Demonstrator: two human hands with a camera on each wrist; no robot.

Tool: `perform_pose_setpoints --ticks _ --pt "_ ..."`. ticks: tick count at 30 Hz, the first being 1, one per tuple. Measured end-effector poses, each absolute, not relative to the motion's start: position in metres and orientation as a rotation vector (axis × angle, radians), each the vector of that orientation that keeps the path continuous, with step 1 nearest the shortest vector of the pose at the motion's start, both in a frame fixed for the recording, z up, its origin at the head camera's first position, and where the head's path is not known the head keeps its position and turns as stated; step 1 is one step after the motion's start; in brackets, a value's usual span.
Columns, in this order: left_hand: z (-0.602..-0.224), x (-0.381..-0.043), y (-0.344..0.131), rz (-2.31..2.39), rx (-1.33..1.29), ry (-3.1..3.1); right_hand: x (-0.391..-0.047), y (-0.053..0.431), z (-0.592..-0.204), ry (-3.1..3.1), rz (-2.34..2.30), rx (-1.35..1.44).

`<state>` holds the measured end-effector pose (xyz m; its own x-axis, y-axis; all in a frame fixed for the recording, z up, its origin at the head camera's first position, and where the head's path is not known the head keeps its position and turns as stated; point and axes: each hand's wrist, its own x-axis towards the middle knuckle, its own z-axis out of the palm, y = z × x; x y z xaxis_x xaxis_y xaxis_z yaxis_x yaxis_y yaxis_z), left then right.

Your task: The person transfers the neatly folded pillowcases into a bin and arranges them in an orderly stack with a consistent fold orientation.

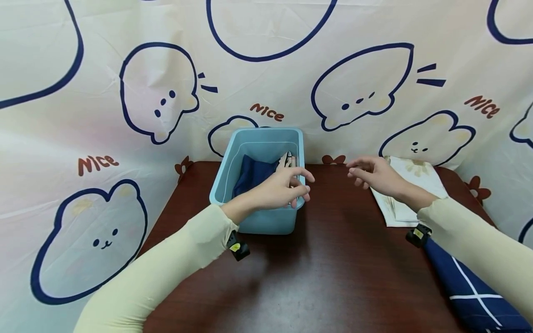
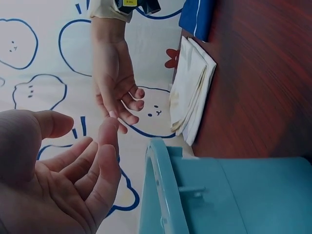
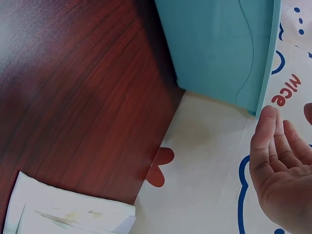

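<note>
Two hands (image 1: 278, 187) (image 1: 381, 177), one blue bin (image 1: 266, 223), folded white cloth (image 1: 420, 178)

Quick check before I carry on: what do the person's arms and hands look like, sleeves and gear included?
The left sleeve and right sleeve are long, plain and pale cream. Small black devices with yellow patches sit at the left wrist and right wrist. The left hand and right hand wear no gloves.

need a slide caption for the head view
Empty left hand by a blue bin holding navy cloth, empty right hand near folded white cloth on a brown table.
</note>
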<state>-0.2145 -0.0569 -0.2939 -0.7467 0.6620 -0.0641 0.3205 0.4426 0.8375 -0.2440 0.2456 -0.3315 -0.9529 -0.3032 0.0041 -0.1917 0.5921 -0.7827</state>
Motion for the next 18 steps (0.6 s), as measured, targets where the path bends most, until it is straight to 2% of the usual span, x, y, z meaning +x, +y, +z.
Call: perform_pose_setpoints --ticks 18 --pt "-0.297 -0.206 -0.027 1.313 0.765 2.263 -0.242 0.268 -0.337 2.706 -1.245 -0.374"
